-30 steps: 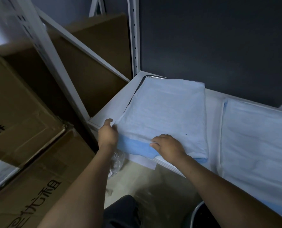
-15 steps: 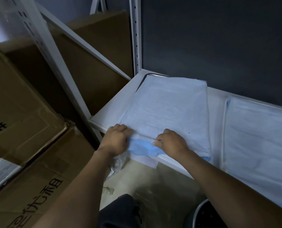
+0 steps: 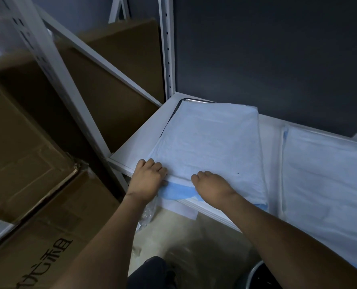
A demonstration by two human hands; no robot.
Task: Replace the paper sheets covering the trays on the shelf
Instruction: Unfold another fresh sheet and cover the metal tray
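Pale blue paper sheet (image 3: pixel 211 142) lies spread over a shallow metal tray (image 3: pixel 191 99) at centre frame. Only the tray's far rim and a dark sliver of its left side show, so what it holds, if anything, is hidden. The tray sits on the white metal shelf (image 3: pixel 140 140), near its left end. Along the near edge a darker blue fold (image 3: pixel 179 191) hangs over the shelf front, not yet tucked. Left hand (image 3: pixel 147 178) is at the sheet's near-left corner, fingers curled down over the edge and gripping it. Right hand (image 3: pixel 210 183) rests on the same near edge just to the right, knuckles up; its fingertips are hidden, so I cannot tell whether it pinches or only presses. At right of frame, a second sheet-covered tray (image 3: pixel 323 167) lies apart from the first, its cover flat and untouched. Judgement: this tray's cover is laid and is being fitted at the front edge; whether the neighbour's sheet is new or old cannot be told. Brown cardboard boxes (image 3: pixel 27 142) are stacked at left, and a crumpled clear plastic wrapper (image 3: pixel 147 215) sits below the shelf edge.
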